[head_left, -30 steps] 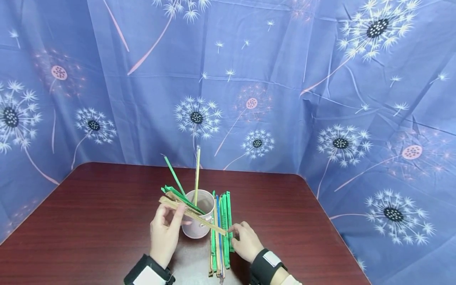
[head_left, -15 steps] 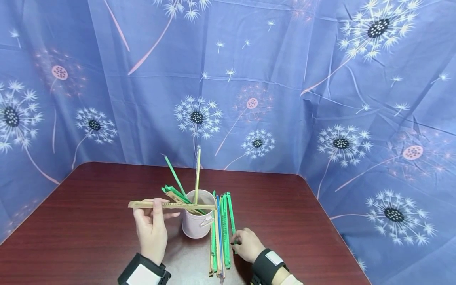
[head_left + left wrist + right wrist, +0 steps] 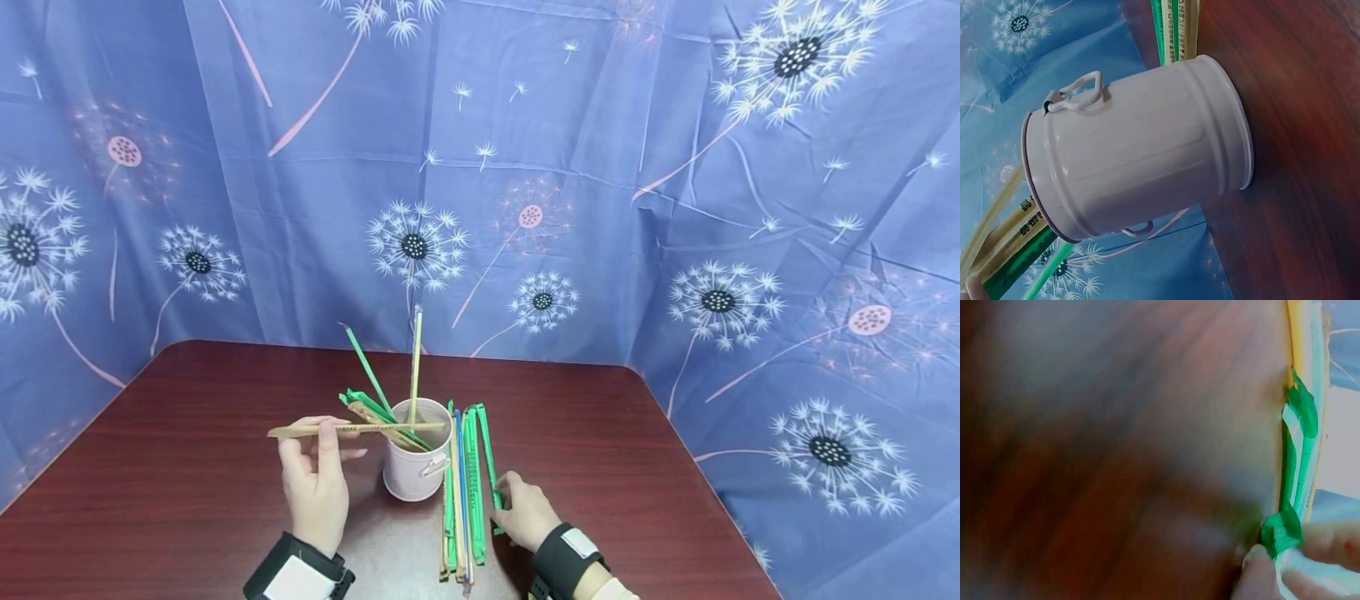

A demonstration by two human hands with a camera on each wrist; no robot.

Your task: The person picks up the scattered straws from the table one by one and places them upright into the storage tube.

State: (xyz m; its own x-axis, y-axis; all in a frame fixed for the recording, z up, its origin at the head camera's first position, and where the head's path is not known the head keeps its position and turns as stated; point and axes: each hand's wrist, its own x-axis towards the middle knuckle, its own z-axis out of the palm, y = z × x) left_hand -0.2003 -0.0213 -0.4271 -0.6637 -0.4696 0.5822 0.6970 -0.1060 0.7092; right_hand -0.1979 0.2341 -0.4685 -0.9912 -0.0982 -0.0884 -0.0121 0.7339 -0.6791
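My left hand [image 3: 318, 496] pinches a brown paper-wrapped straw [image 3: 390, 427] between thumb and fingers, left of a small pale pink bucket [image 3: 412, 477]. The straw lies nearly level and its right end overlaps the bucket's mouth in the head view. At the right of the row, my right hand [image 3: 527, 512] pinches the near end of a green paper-wrapped straw [image 3: 487, 446]; its crumpled green end [image 3: 1282, 531] shows between fingertips in the right wrist view. A green straw [image 3: 367, 368], a yellowish straw [image 3: 416, 358] and several wrapped ones lean in the bucket.
Right of the bucket, several green, brown and blue wrapped straws [image 3: 472, 492] lie side by side on the dark red wooden table [image 3: 600, 450]. The bucket has small side handles [image 3: 1082, 94]. Behind the table hangs a blue dandelion-patterned cloth [image 3: 495, 125].
My left hand has moved left with the brown straw, which has swung from slanting to nearly level. The right hand has shifted a green straw's near end right, away from the row.
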